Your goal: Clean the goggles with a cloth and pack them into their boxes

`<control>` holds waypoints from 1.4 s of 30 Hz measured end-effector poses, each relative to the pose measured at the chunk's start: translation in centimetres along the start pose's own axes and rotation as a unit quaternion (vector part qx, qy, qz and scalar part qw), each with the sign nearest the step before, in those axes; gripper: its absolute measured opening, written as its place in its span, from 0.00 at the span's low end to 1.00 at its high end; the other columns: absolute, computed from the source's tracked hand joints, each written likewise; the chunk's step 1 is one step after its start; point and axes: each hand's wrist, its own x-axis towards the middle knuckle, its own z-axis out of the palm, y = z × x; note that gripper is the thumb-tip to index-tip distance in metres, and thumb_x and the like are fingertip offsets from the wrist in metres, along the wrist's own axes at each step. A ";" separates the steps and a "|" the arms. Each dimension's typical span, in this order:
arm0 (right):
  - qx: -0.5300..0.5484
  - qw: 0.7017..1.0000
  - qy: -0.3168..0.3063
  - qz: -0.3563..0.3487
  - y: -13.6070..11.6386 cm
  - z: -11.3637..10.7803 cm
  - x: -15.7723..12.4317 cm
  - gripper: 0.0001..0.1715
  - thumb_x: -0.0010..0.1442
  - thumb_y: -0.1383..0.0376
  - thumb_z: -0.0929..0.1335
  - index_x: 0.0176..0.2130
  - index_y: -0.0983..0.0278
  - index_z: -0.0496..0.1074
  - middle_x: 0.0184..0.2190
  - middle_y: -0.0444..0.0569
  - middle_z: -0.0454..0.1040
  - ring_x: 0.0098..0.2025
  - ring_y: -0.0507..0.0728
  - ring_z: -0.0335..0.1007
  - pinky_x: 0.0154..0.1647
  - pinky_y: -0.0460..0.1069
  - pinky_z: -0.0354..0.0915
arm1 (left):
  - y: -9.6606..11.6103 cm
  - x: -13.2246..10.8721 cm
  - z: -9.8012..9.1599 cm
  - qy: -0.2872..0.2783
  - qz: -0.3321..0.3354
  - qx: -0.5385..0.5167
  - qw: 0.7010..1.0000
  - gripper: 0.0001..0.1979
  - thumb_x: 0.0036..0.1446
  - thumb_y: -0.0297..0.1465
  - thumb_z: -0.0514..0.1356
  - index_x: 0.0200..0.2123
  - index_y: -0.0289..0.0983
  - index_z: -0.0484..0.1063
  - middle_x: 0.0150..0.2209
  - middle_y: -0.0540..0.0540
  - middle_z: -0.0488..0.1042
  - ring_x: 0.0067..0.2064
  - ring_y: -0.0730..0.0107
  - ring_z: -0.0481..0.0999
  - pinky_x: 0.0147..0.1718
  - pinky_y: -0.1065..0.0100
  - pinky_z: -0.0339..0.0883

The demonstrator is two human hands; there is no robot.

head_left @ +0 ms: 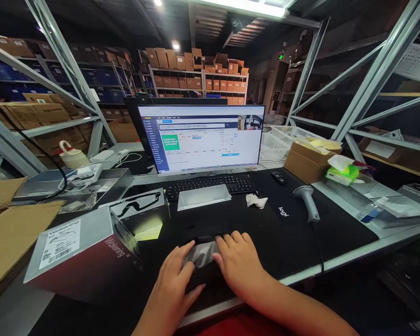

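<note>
At the desk's front edge, my left hand (173, 280) and my right hand (240, 261) grip a dark item with a shiny grey top (201, 254) from both sides. Its exact kind cannot be made out, and the fingers cover its ends. The fingers of both hands curve over its far edge. Left of my left hand stands a grey and red printed box (80, 256) with a white barcode label. Behind that lies an open grey box (140, 204) with a black goggle-like outline on it. An open pale grey tray (205, 198) sits just beyond my hands.
A monitor (203, 140) stands behind a black keyboard (213, 183). On the right are a mouse (277, 178), a barcode scanner (307, 203) with its cable, a cardboard box (306, 161) and a tissue pack (342, 172). Crumpled tissue (256, 201) and yellow notes (149, 230) lie about.
</note>
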 end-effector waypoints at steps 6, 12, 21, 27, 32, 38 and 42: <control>0.109 0.993 0.023 -0.043 0.9 1.0 -1.4 0.48 0.59 0.39 0.68 0.65 0.65 0.61 0.63 0.58 0.68 0.62 0.71 0.62 0.62 0.66 0.58 | 0.5 3.2 -0.8 -0.002 -0.026 0.000 1.000 0.41 0.48 0.35 0.69 0.62 0.32 0.55 0.69 0.24 0.47 0.69 0.36 0.53 0.61 0.36 0.59; 0.226 0.960 0.135 -0.096 3.7 1.2 -4.5 0.23 0.66 0.67 0.67 0.59 0.59 0.65 0.62 0.53 0.69 0.62 0.62 0.65 0.63 0.62 0.61 | -0.1 5.5 0.2 -0.078 -0.044 -0.021 0.996 0.58 0.40 0.33 0.70 0.70 0.35 0.43 0.61 0.32 0.64 0.63 0.42 0.65 0.62 0.40 0.60; 0.301 0.946 0.068 0.104 8.0 2.5 -6.2 0.23 0.61 0.72 0.67 0.56 0.62 0.70 0.55 0.54 0.74 0.57 0.60 0.70 0.59 0.58 0.68 | -1.9 6.0 0.2 -0.077 -0.090 -0.115 0.986 0.36 0.39 0.37 0.74 0.54 0.43 0.70 0.51 0.43 0.68 0.53 0.49 0.70 0.51 0.49 0.71; 0.138 0.978 -0.116 0.108 6.4 1.2 -2.3 0.19 0.60 0.67 0.72 0.51 0.67 0.72 0.48 0.55 0.77 0.49 0.63 0.75 0.49 0.55 0.71 | -2.3 5.7 -0.5 -0.086 -0.076 -0.145 0.983 0.35 0.44 0.40 0.72 0.55 0.44 0.67 0.57 0.41 0.67 0.56 0.48 0.71 0.54 0.48 0.70; 0.113 0.973 -0.174 0.101 7.1 0.3 -0.9 0.05 0.65 0.67 0.69 0.37 0.66 0.77 0.34 0.54 0.81 0.37 0.62 0.79 0.34 0.50 0.67 | -1.5 5.9 -1.1 -0.111 -0.098 -0.138 0.979 0.34 0.44 0.38 0.72 0.54 0.43 0.68 0.51 0.43 0.75 0.51 0.51 0.76 0.50 0.53 0.73; 0.298 0.918 -0.254 0.056 11.2 -3.7 -1.0 0.21 0.69 0.60 0.65 0.26 0.62 0.75 0.15 0.39 0.69 0.20 0.50 0.68 0.24 0.43 0.57 | -0.4 6.8 -1.5 -0.137 -0.095 -0.134 0.977 0.31 0.41 0.34 0.73 0.51 0.43 0.72 0.48 0.43 0.77 0.48 0.52 0.77 0.46 0.55 0.73; 0.392 0.885 -0.252 0.009 8.8 -7.1 2.2 0.21 0.68 0.62 0.66 0.24 0.64 0.74 0.13 0.37 0.65 0.16 0.47 0.61 0.22 0.42 0.54 | -0.4 7.4 -1.4 -0.165 -0.077 -0.145 0.972 0.35 0.40 0.33 0.74 0.54 0.44 0.71 0.49 0.45 0.77 0.50 0.53 0.76 0.48 0.56 0.72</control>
